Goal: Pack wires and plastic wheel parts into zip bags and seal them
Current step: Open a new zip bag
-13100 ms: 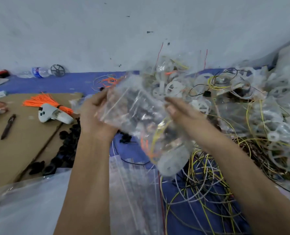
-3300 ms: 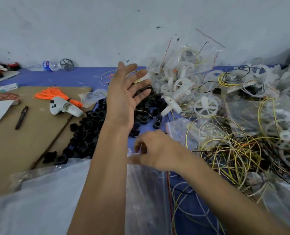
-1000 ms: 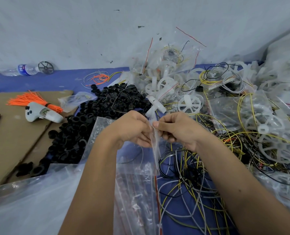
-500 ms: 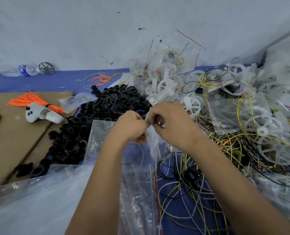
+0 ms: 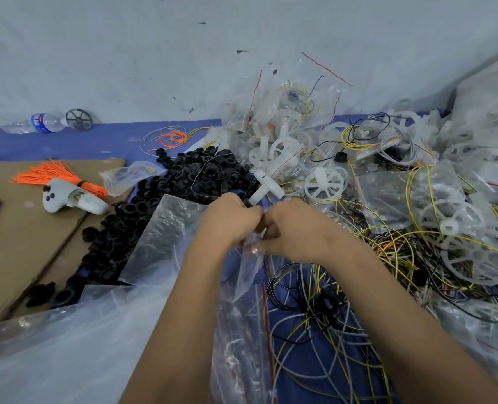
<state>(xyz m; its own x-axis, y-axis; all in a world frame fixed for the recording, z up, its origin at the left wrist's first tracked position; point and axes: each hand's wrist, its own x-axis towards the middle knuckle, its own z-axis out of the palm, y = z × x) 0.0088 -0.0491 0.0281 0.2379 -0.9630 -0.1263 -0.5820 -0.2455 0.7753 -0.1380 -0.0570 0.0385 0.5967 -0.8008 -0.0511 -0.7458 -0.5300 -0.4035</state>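
Zip bag (image 5: 249, 266), a clear empty plastic pouch with a red seal line, hangs at centre frame from its mouth, which sits between the two hands. Left hand (image 5: 230, 220) and right hand (image 5: 293, 228) meet knuckle to knuckle, the fingers of each curled narrow and pinching the bag's top edge; the pinch points themselves are hidden behind the knuckles. Holding opposite lips of the mouth in this way probably serves to peel the zip apart so that parts can be dropped in, with the body of the pouch left free to dangle toward 6 o'clock.

Supplies are ranged round the hands within reach. Tangled yellow, black and white wires (image 5: 329, 330) lie on the blue bench (image 5: 81, 144) from 4 to 6 o'clock. Translucent white spoked plastic wheel parts (image 5: 323, 183) are heaped from 12 to 3 o'clock, mixed with filled bags. A mound of small black ring-shaped parts (image 5: 189, 176) lies at 10 to 11 o'clock. Flat spare clear bags (image 5: 160, 240) lie at 8 o'clock.

On the brown cardboard sheet (image 5: 23, 243) at 9 o'clock rest a white handheld controller (image 5: 67, 198) and a bundle of orange cable ties (image 5: 58, 176).
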